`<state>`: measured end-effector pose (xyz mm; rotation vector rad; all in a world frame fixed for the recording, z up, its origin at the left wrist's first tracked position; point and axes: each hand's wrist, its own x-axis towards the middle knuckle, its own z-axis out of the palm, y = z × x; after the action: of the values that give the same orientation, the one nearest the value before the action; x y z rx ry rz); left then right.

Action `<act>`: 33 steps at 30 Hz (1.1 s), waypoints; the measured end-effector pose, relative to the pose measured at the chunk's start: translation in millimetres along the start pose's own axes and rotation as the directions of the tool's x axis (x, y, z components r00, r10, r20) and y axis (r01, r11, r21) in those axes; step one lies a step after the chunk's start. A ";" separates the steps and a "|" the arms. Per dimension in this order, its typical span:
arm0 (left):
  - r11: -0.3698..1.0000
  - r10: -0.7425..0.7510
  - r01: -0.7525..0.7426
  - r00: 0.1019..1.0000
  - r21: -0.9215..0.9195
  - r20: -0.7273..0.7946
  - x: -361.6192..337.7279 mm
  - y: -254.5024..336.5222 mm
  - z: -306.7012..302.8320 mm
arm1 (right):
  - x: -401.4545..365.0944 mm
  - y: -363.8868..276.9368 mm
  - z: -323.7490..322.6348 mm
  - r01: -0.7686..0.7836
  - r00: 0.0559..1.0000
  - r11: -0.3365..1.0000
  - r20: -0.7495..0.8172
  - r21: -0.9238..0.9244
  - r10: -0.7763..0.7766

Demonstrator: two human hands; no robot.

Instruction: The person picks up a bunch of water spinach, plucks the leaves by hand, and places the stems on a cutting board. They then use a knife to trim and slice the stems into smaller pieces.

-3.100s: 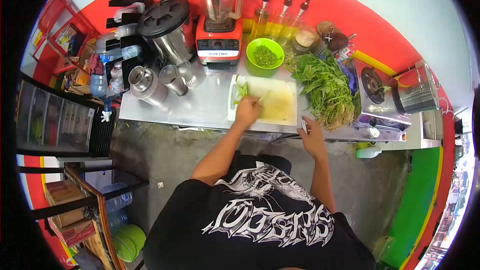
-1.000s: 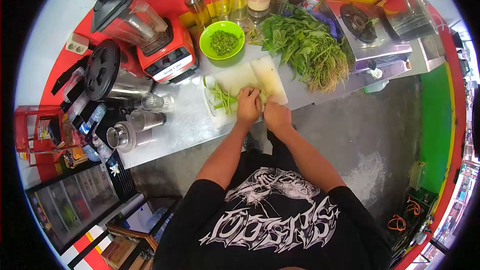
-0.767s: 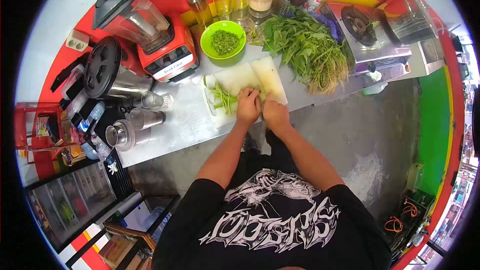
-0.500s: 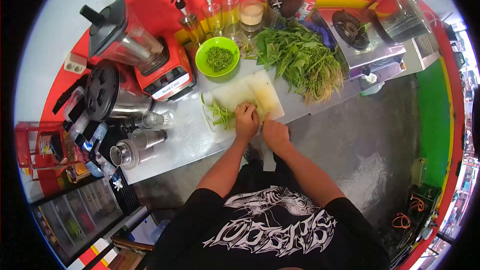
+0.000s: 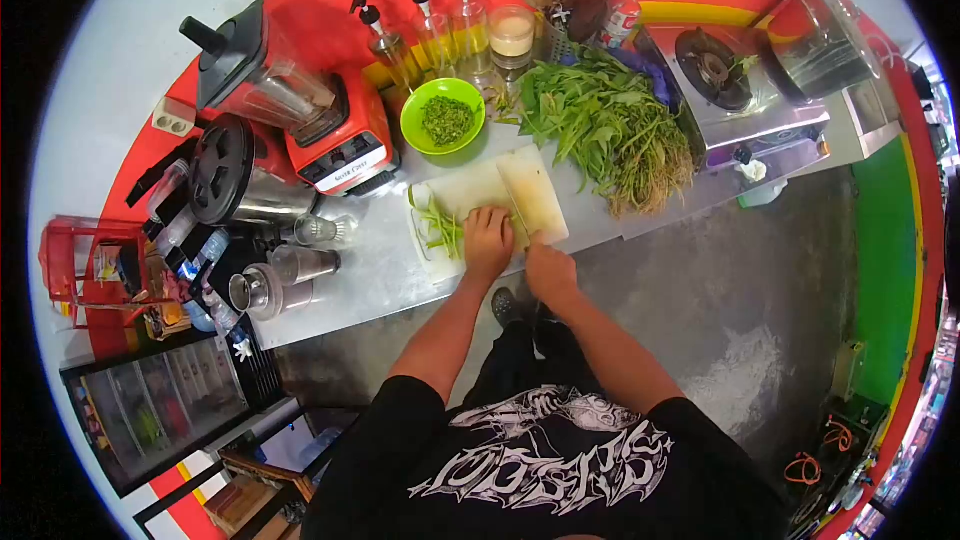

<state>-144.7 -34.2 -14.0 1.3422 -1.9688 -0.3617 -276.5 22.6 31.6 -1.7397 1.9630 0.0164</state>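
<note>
A white cutting board (image 5: 455, 187) lies on the metal counter, angled toward me. My left hand (image 5: 489, 240) is closed, with curled fingers pressing on long green stems (image 5: 437, 225) whose ends stick out to its left. In my right hand (image 5: 551, 272) the handle of a knife (image 5: 518, 212) is gripped. Its thin blade points away from me across the board, just right of my left fingertips. Behind the board stands a lime green bowl (image 5: 432, 145) holding chopped greens (image 5: 447, 121). What lies under my left palm is hidden.
A heap of leafy greens with roots (image 5: 610, 130) lies right of the board, beside a gas stove (image 5: 755, 120). Pump bottles (image 5: 435, 37) and a jar (image 5: 512, 35) line the wall. To the left are a red blender (image 5: 345, 135) and metal cups (image 5: 303, 265).
The head view has shifted slightly, showing more of the floor and a shoe below the counter. Both hands stay at the board, left on the stems, right on the knife.
</note>
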 end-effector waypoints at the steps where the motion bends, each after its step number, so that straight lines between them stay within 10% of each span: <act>1: 0.997 0.003 -0.004 1.000 0.083 0.020 1.3 -0.8 -0.5 | 1.6 2.8 2.9 -0.017 1.000 0.999 0.007 0.034 0.017; 33: 0.958 -0.142 0.090 0.973 0.271 0.181 -2.5 5.0 2.0 | 25.8 5.3 -13.5 0.115 0.989 0.993 0.096 -0.029 -0.111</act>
<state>-149.0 -30.2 -13.5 1.6502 -2.1663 -0.3086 -287.5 -4.8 31.8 -1.8354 1.8046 0.0913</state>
